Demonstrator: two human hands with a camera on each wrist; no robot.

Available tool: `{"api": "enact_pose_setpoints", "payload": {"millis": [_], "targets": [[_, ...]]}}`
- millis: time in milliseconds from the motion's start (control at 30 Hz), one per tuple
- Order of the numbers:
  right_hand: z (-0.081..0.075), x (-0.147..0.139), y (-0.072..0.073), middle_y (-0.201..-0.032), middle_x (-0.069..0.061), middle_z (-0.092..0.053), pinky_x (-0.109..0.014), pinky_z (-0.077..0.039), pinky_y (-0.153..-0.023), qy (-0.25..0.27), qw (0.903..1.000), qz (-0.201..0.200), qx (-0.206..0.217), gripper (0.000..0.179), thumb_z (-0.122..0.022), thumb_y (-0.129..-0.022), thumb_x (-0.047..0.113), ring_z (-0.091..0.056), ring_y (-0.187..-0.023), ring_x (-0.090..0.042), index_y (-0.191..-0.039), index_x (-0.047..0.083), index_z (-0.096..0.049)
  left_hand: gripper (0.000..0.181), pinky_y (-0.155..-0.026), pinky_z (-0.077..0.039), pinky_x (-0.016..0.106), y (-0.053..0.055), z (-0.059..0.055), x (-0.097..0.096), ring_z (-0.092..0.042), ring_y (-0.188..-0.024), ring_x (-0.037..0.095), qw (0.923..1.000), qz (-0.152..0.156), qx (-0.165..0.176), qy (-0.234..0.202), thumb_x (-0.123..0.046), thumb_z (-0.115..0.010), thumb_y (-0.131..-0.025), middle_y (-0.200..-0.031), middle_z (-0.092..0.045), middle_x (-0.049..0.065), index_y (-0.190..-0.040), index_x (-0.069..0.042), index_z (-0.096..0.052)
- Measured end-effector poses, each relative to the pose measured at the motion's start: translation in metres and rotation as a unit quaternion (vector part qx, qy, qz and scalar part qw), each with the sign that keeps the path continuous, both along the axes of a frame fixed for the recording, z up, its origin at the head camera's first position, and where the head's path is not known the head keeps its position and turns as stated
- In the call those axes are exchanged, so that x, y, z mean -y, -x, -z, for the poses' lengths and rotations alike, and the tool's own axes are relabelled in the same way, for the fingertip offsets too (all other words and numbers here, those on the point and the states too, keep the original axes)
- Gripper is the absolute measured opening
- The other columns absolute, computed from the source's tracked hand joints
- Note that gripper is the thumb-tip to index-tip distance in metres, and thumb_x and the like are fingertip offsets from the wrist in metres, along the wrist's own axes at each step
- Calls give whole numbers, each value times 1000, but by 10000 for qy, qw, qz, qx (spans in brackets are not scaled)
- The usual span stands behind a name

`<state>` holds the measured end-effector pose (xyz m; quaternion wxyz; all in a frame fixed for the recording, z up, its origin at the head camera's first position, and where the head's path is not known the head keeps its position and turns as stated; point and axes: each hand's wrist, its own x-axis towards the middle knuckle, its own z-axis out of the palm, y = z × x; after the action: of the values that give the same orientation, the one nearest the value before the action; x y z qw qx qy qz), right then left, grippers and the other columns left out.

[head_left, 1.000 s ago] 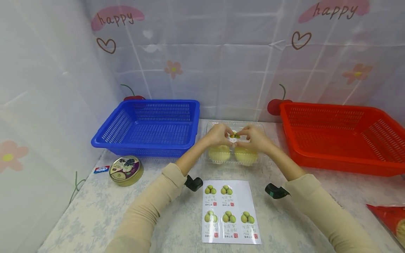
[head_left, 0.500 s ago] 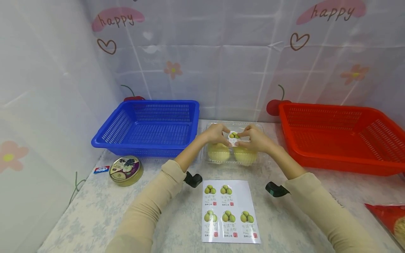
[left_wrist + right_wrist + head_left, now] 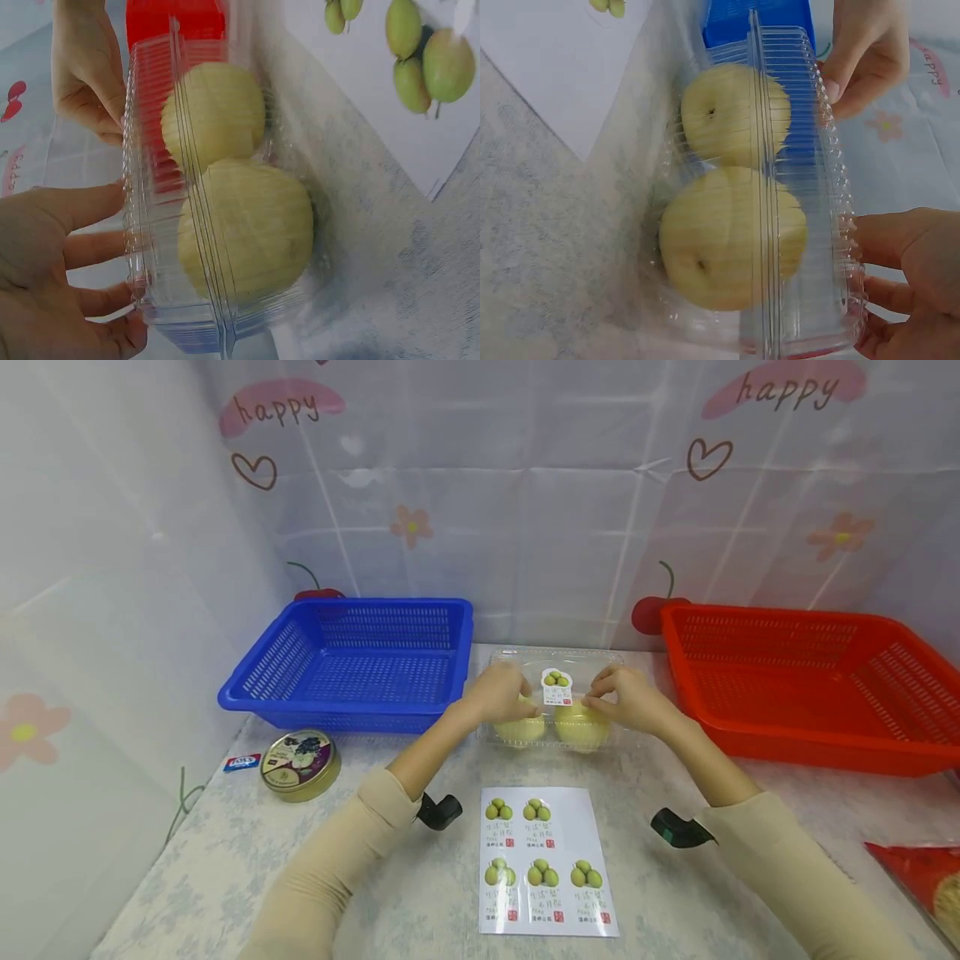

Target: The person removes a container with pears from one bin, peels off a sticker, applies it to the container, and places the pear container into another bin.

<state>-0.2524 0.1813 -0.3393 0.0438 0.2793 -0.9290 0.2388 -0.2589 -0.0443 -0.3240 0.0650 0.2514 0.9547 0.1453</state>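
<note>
Label [image 3: 557,687] appears to lie flat on the lid [image 3: 525,662] of a clear box [image 3: 551,742]; it sits between the hands, at three o'clock from the left hand [image 3: 501,691] and nine o'clock from the right hand [image 3: 628,697], neither plainly nearer. Its long axis runs twelve to six, across the box's nine-to-three length. Each grip is slack and open, fingertips touching the lid, grasping nothing. Inside the box, two pale yellow fruits [image 3: 735,240] rest side by side. At nine o'clock from it stands a blue basket [image 3: 360,718], at three a red basket [image 3: 825,752], both showing slotted floors. A round tin [image 3: 298,766] at eight o'clock is lidded, contents hidden. On the worktop [image 3: 420,893] at six lies a sheet [image 3: 573,818] with five similar labels.
</note>
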Motion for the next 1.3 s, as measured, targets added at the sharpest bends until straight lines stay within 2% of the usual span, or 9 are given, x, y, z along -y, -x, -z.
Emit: {"api": "enact_pose_setpoints", "payload": {"millis": [133, 167, 233, 333, 433, 567, 800, 1000, 1300], "targets": [[5, -16, -8, -114, -28, -58, -59, -36, -94, 166, 9989, 415, -156, 29, -65, -84, 10, -48, -108, -44, -108, -7, -66, 40, -111, -22, 48, -16, 6, 6, -42, -126, 32, 9974, -99, -704, 74, -37, -64, -88, -119, -64, 11, -111, -5, -69], [6, -19, -9, -120, -30, -54, -61, -33, -97, 203, 9984, 519, -103, 36, -65, -85, 12, -45, -114, -46, -116, -8, -62, 42, -109, -24, 49, -19, 8, 8, -41, -127, 33, 9967, -178, -792, -26, -38, -64, -88, -122, -61, 13, -114, -5, -68], [8, -26, -10, -131, -31, -46, -63, -30, -99, 276, 9972, 685, 138, 52, -64, -86, 17, -38, -120, -48, -130, -7, -50, 46, -108, -27, 51, -24, 12, 11, -36, -130, 35, 9951, -326, -895, -281, -38, -64, -88, -130, -55, 17, -120, -4, -64], [10, -35, -11, -141, -31, -34, -61, -37, -95, 422, 9930, 820, 733, 72, -64, -88, 25, -39, -122, -49, -144, -4, -29, 53, -107, -26, 55, -28, 17, 14, -27, -136, 39, 9921, -506, -950, -652, -38, -64, -88, -138, -45, 21, -129, -6, -56], [12, -41, -11, -144, -32, -29, -56, -45, -88, 673, 9865, 768, 1282, 83, -65, -88, 29, -48, -116, -50, -148, -3, -16, 59, -108, -23, 56, -30, 23, 16, -24, -137, 40, 9890, -657, -879, -988, -37, -65, -88, -142, -40, 23, -135, -6, -50], [15, -45, -9, -142, -36, -30, -54, -47, -86, 911, 9792, 645, 1696, 87, -63, -89, 31, -49, -115, -50, -148, -3, -10, 66, -106, -25, 59, -32, 29, 17, -26, -136, 42, 9836, -900, -760, -1366, -37, -65, -88, -144, -36, 26, -140, -4, -42], [22, -48, -12, -140, -34, -35, -59, -44, -89, 1000, 9747, 698, 1873, 82, -60, -90, 37, -42, -121, -49, -146, -6, -19, 75, -97, -37, 60, -36, 36, 15, -33, -131, 44, 9741, -1332, -678, -1700, -40, -64, -87, -142, -35, 30, -143, -1, -33], [22, -46, -18, -135, -35, -41, -55, -48, -86, 1003, 9724, 769, 1961, 81, -57, -92, 39, -48, -116, -48, -147, -5, -18, 78, -101, -36, 54, -37, 40, 15, -37, -130, 42, 9641, -1562, -338, -2123, -37, -63, -87, -143, -37, 25, -144, 3, -29], [16, -42, -24, -127, -36, -48, -49, -52, -82, 1038, 9662, 852, 2202, 83, -59, -92, 37, -60, -99, -37, -147, -5, -15, 84, -101, -34, 58, -36, 39, 16, -35, -130, 44, 9616, -1617, -107, -2216, -41, -65, -85, -142, -35, 29, -145, 4, -27]]}}
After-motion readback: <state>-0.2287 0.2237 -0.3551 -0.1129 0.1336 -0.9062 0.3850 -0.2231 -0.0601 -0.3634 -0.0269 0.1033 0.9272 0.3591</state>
